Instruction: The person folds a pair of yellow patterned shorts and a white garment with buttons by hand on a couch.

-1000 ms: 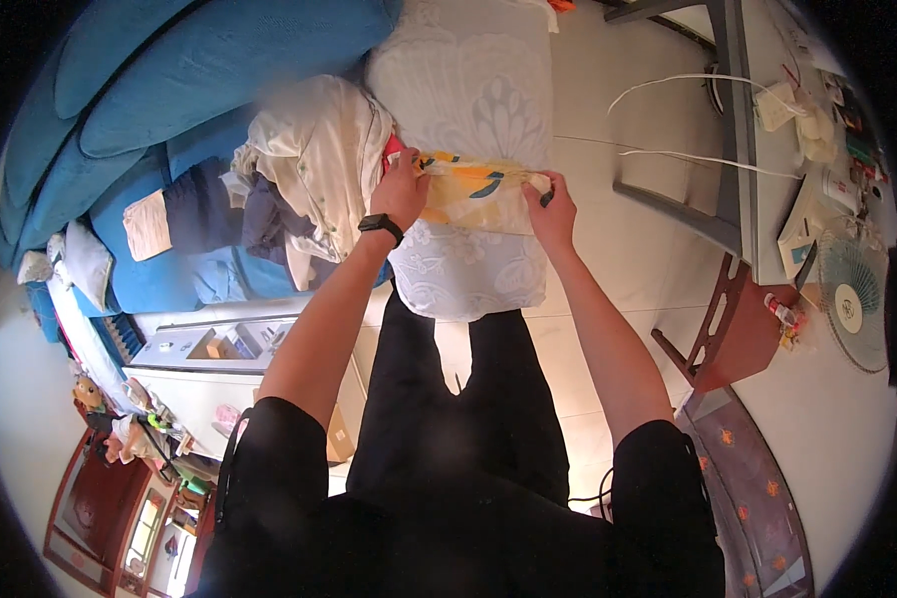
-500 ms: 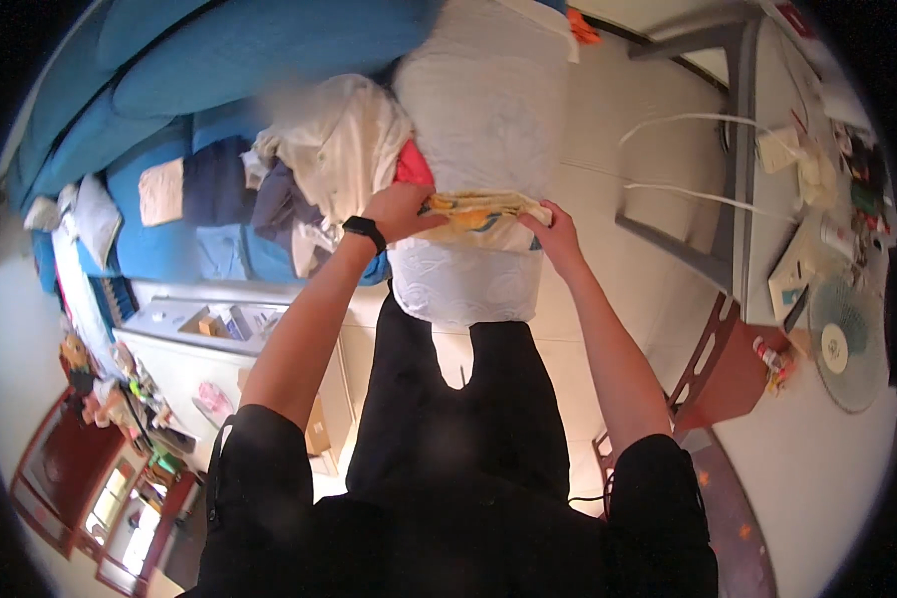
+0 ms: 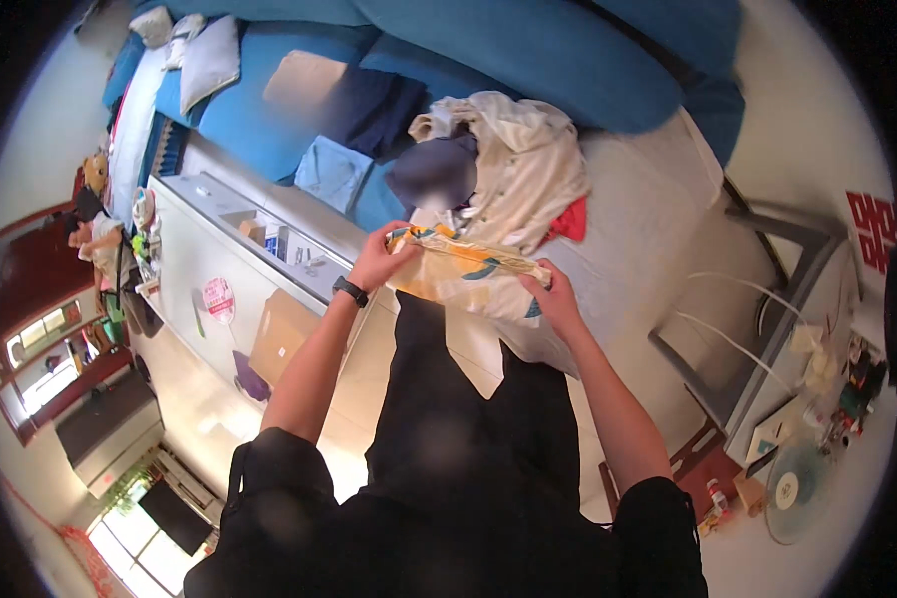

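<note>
A folded cream cloth with a yellow and teal print is stretched between my two hands in front of my lap. My left hand, with a dark watch at the wrist, pinches its upper left corner. The upper right corner is gripped between the thumb and fingers of my right hand. Just beyond the cloth lies a loose heap: a cream garment, a dark purple-grey cloth and a red piece. Farther left are a folded light blue garment, a navy one and a beige one.
The blue sofa runs along the far side, with a white-covered section at right. A low white cabinet with an open compartment stands left. At right are a grey metal frame and a fan. Another person is far left.
My view has turned left, toward the cabinet and sofa. The printed cloth has come up off the white-covered surface and now hangs wider between my hands, beside the heap.
</note>
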`<state>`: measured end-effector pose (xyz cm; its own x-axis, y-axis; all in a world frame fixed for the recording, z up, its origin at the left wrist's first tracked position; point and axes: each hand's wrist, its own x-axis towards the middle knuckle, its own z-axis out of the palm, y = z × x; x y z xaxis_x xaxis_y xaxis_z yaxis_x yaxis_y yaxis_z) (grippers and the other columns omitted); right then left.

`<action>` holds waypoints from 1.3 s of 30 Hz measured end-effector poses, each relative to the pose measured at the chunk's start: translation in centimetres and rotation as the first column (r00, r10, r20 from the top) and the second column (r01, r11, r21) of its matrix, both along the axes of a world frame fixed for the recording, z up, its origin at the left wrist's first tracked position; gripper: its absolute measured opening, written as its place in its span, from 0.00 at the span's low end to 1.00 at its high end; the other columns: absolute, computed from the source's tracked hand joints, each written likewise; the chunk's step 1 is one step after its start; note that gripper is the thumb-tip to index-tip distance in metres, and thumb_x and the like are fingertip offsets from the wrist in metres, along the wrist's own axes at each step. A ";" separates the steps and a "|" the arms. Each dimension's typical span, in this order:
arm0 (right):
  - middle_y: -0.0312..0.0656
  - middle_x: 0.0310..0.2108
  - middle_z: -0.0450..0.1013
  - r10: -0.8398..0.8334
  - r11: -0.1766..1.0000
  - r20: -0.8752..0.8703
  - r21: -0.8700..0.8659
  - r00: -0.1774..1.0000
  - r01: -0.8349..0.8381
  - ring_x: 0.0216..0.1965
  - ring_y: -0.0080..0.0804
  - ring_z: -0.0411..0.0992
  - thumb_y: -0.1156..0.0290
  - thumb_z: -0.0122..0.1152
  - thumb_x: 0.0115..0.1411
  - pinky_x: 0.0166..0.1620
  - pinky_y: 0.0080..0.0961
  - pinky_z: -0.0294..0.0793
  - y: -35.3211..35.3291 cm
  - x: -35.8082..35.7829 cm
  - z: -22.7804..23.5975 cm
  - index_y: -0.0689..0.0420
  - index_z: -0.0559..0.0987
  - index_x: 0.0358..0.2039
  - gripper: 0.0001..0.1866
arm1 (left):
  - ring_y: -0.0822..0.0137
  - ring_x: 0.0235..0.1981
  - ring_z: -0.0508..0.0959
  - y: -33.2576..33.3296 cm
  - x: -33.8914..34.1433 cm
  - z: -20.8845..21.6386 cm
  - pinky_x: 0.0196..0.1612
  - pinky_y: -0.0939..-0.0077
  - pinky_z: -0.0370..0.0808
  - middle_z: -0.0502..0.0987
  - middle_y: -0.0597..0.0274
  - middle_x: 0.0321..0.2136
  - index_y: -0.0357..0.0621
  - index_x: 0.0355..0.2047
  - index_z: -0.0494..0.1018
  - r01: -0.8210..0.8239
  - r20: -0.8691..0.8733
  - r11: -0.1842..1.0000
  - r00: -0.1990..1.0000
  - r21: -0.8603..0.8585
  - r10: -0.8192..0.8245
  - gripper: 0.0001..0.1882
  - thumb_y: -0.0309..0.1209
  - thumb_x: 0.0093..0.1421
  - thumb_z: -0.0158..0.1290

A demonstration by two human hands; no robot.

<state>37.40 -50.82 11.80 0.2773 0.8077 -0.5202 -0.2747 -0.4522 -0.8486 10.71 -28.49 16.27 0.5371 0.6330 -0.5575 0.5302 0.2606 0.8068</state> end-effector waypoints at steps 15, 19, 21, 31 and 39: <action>0.35 0.42 0.79 -0.052 0.956 -0.274 -0.293 0.960 -0.032 0.39 0.19 0.75 0.66 0.62 0.66 0.38 0.21 0.74 36.6 -25.7 -8.3 0.60 0.76 0.50 0.16 | 0.42 0.39 0.80 35.1 -21.7 -9.6 0.40 0.57 0.76 0.79 0.44 0.37 0.50 0.57 0.66 0.035 -0.178 0.818 0.980 0.574 0.083 0.27 0.37 0.59 0.60; 0.32 0.40 0.78 0.028 0.939 -0.278 -0.322 0.960 -0.120 0.37 0.19 0.75 0.61 0.62 0.65 0.33 0.25 0.76 47.8 -31.5 -11.7 0.55 0.73 0.56 0.21 | 0.40 0.46 0.77 45.4 -27.7 -13.8 0.48 0.55 0.76 0.77 0.42 0.47 0.50 0.61 0.62 0.106 -0.242 0.765 0.968 0.636 0.067 0.29 0.34 0.60 0.56; 0.33 0.39 0.78 0.030 0.942 -0.266 -0.314 0.963 -0.116 0.37 0.21 0.76 0.62 0.61 0.66 0.33 0.26 0.77 51.6 -32.4 -15.5 0.55 0.73 0.54 0.19 | 0.41 0.48 0.77 49.4 -27.3 -15.4 0.50 0.55 0.75 0.77 0.43 0.48 0.50 0.62 0.62 0.123 -0.260 0.718 0.962 0.685 0.084 0.29 0.34 0.61 0.56; 0.38 0.43 0.78 0.019 0.954 -0.276 -0.282 0.961 -0.100 0.39 0.26 0.78 0.68 0.60 0.66 0.36 0.27 0.81 62.4 -36.5 -20.9 0.58 0.73 0.53 0.17 | 0.44 0.50 0.77 58.5 -29.1 -22.3 0.51 0.57 0.77 0.76 0.48 0.51 0.52 0.62 0.63 0.186 -0.353 0.592 0.919 0.784 0.178 0.28 0.31 0.62 0.57; 0.52 0.56 0.71 -0.024 0.995 -0.037 -0.102 0.999 0.020 0.40 0.28 0.77 0.74 0.67 0.59 0.35 0.26 0.81 57.1 -34.2 -19.3 0.54 0.66 0.65 0.33 | 0.49 0.51 0.76 58.1 -27.5 -22.3 0.52 0.56 0.74 0.76 0.51 0.50 0.51 0.56 0.73 0.198 -0.284 0.284 0.908 0.938 0.308 0.21 0.32 0.62 0.57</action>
<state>3.21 6.33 -7.50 0.2734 0.7442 -0.6094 -0.3167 -0.5286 -0.7876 -16.80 29.58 -6.08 0.4064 0.8514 0.3317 0.8314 -0.4951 0.2523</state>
